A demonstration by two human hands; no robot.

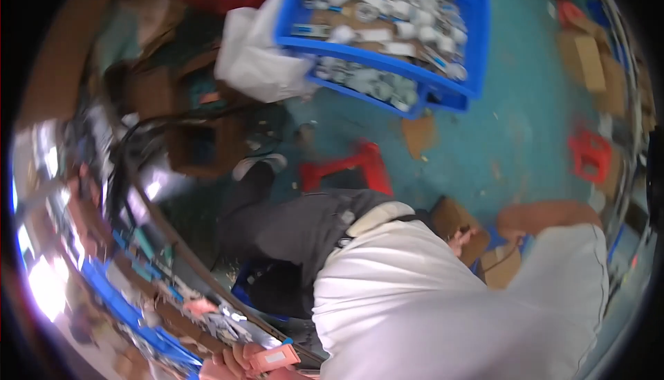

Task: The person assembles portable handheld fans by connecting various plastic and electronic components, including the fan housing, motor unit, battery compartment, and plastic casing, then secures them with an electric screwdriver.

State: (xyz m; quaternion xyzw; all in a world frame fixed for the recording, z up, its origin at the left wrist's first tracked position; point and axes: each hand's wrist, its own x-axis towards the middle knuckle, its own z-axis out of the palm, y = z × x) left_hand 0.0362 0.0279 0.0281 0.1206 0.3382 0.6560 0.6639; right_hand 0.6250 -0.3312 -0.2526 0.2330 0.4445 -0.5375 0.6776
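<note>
Your left hand, at the bottom edge, has its fingers wrapped around one small pink block, just above the cluttered surface. Your right hand reaches down past your white shirt toward a brown cardboard box on the floor — blurred, so you cannot tell its fingers' state. Beyond stand two stacked blue crates of small white parts and two red stools.

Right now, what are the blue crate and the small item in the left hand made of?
Blue crate: looks like moulded plastic, uniform saturated blue with a mild sheen on the rim. Flat orange-pink piece gripped by the left hand: probably plastic with a pale label; blur leaves it uncertain.
</note>
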